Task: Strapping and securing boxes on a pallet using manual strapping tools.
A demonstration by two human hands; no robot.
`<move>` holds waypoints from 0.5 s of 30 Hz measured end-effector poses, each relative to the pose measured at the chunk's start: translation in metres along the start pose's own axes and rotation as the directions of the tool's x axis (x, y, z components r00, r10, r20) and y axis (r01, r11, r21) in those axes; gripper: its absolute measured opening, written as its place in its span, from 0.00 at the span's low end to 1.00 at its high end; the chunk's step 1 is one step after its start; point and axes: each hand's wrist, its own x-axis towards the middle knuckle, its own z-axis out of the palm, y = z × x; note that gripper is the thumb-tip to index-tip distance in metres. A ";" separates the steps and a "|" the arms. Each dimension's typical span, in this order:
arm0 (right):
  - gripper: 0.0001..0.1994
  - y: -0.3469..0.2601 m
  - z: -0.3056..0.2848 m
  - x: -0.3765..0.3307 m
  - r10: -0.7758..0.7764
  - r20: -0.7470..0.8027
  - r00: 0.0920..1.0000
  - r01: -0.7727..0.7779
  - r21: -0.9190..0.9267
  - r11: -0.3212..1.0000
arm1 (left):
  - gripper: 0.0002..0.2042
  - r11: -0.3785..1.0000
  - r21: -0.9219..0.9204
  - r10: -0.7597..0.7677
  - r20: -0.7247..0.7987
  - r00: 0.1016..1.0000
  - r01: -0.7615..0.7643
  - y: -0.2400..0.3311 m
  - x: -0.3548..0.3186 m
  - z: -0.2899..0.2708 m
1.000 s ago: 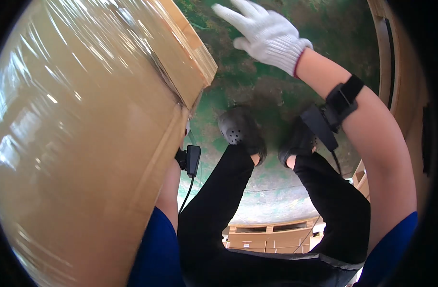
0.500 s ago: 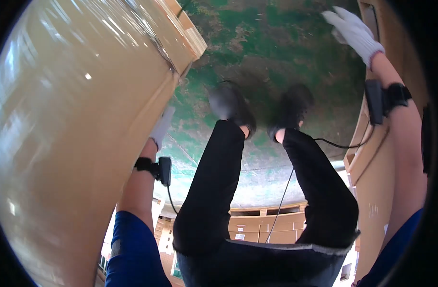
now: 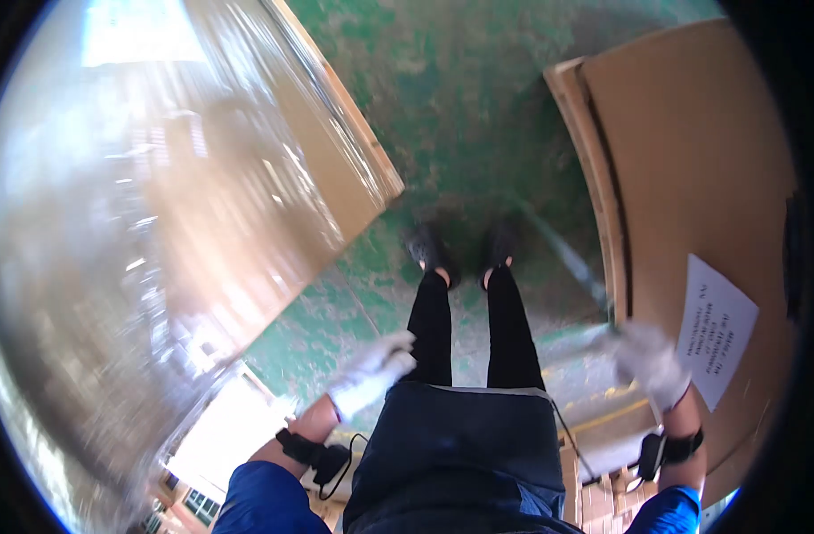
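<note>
My left hand [image 3: 370,376], in a white knit glove, hangs in front of my left thigh, fingers loosely apart with nothing visible in them. My right hand [image 3: 653,367], gloved the same way, is at the near corner of the right-hand carton and blurred by motion. Its fingers look curled. A pale, see-through streak [image 3: 572,262] runs over the floor toward it; whether the hand holds this I cannot make out. On my left rises a large brown carton load [image 3: 238,205] wrapped in clear stretch film. To my right stands a big brown carton [image 3: 683,133] with a white printed label [image 3: 717,329].
Wooden edging [image 3: 594,169] runs along the right carton's base. The worn green floor [image 3: 460,98] stretches between the two loads. More cartons [image 3: 603,503] stand at the lower edge. Cables hang from black devices strapped to both my forearms [image 3: 314,454].
I have risen from a low, bent posture to standing. Both hands have come up toward my body, the right one from near the floor. The labelled carton top has come into view.
</note>
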 end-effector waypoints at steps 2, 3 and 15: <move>0.04 -0.032 0.004 -0.060 -0.678 -0.073 0.732 0.622 -0.334 0.708 | 0.28 0.934 0.056 0.354 -0.029 0.935 -0.352 0.066 -0.045 0.021; 0.06 -0.081 -0.007 -0.072 -0.771 -0.065 0.634 0.707 -0.357 0.611 | 0.31 0.813 0.261 0.539 0.000 0.842 -0.521 0.107 -0.069 0.023; 0.16 -0.318 -0.105 -0.119 -0.780 -0.145 0.609 0.744 0.447 0.497 | 0.20 0.699 0.015 0.699 -0.224 0.679 -0.715 0.191 -0.209 -0.027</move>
